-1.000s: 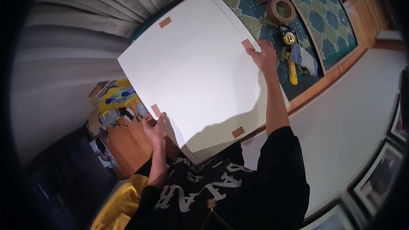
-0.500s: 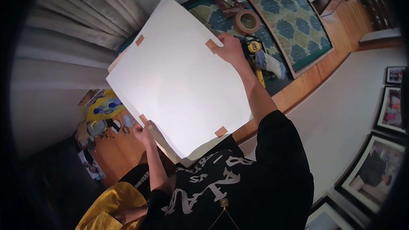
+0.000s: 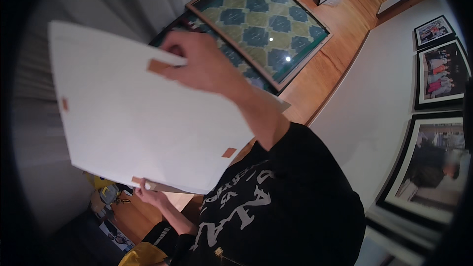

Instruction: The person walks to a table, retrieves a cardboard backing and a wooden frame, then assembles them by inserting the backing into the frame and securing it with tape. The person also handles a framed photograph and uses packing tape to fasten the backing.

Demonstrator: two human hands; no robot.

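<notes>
A large white sheet [image 3: 148, 123], perhaps thin card, is held up tilted in front of me. Brown tape pieces stick near its edges, one [image 3: 229, 152] by the lower right corner and another [image 3: 65, 104] on the left. My right hand [image 3: 194, 64] pinches the sheet's upper edge beside a tape piece [image 3: 158, 66]. At the lower edge, my left hand [image 3: 150, 197] grips it near a further tape piece [image 3: 137, 181]. Something pale shows just below that edge; I cannot tell whether it is a second layer.
Behind the sheet, a wood-edged glass frame [image 3: 246, 59] lies over a blue and green patterned surface. Grey curtains [image 3: 113, 5] hang at the left. Framed photos [image 3: 433, 167] line the right wall. Tools and bags [image 3: 109, 194] sit on the wooden floor lower left.
The sheet has swung left and tilted, its top edge rising toward me. My right hand has moved left with it, and my left hand lower. The view has shifted right; the tape roll is now hidden.
</notes>
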